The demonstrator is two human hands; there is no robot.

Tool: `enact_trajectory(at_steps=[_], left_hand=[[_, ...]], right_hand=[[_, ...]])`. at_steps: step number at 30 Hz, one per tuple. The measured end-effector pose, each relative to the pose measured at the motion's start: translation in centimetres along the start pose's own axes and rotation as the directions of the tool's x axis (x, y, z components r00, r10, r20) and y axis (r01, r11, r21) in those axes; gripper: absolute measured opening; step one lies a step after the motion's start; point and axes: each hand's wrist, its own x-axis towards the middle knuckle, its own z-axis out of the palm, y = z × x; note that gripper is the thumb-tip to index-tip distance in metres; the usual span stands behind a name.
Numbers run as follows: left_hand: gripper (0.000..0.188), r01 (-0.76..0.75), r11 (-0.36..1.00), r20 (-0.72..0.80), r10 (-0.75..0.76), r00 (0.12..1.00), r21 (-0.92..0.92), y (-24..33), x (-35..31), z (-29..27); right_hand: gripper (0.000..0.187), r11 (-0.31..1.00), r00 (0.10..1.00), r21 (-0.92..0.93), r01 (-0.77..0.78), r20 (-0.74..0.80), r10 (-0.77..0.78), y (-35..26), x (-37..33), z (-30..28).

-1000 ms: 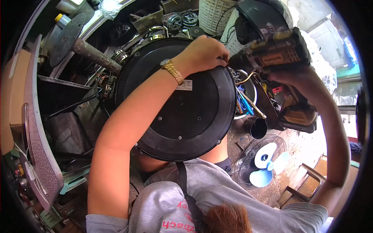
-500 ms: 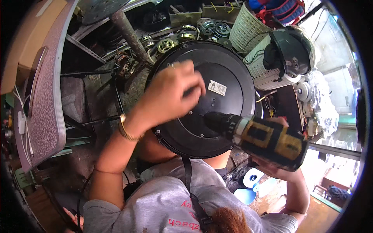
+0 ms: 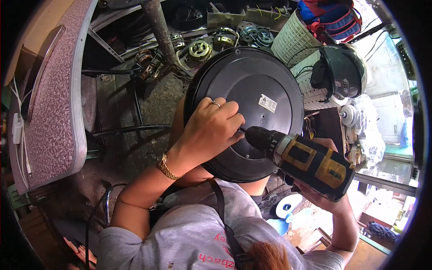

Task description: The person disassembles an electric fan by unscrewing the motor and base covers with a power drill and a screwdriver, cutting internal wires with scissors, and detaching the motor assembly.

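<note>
Under the left hand [image 3: 211, 127], fingers curled, hold unclear, lies a round black plastic housing [image 3: 274, 85]; a yellow-and-black cordless drill [image 3: 310, 164], clasped in the right hand [image 3: 317, 198], could skid into those fingers if tilted.

Cluttered workshop, bare motor parts [image 3: 200, 50] along the back, cordless drill [image 3: 310, 161], fan blades [image 3: 293, 202], stained floor [image 3: 155, 112]

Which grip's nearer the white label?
Left: the left grip is over the disc, left of and below the label; the right grip is farther, lower right, around the drill.
</note>
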Motion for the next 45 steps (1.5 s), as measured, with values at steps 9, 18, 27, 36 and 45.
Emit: enact_trajectory(at_steps=[9, 18, 27, 36, 45], left_hand=[[0.028, -0.011, 1.000, -0.027, 0.011, 1.000, 0.013, -0.3, -0.1, 0.4], [0.036, -0.015, 1.000, 0.009, 0.015, 1.000, 0.025, 0.0, -0.3, 0.3], [0.033, -0.056, 0.998, -0.011, 0.056, 0.998, 0.001, -0.5, -0.3, 0.2], [0.018, -0.172, 0.971, 0.069, 0.163, 0.984, 0.165, -0.1, 0.7, 1.1], [0.010, 0.227, 0.130, 0.184, -0.276, 0.943, -0.965, -0.7, 1.1, -1.8]], right_hand=[[0.060, 1.000, 1.000, 0.006, -0.024, 0.015, 0.024, -1.2, 0.3, -0.1], [0.039, 0.998, 0.988, -0.042, -0.038, 0.151, 0.044, -3.4, 2.2, -1.1], [0.033, 0.989, 0.982, -0.085, -0.123, 0.132, 0.133, -3.7, 0.9, -1.2], [0.051, 0.994, 0.994, -0.029, -0.104, -0.037, 0.103, -2.1, -4.3, -0.4], [0.054, 0.951, 0.969, 0.205, -0.231, -0.038, 0.244, 0.3, -6.5, 1.5]])
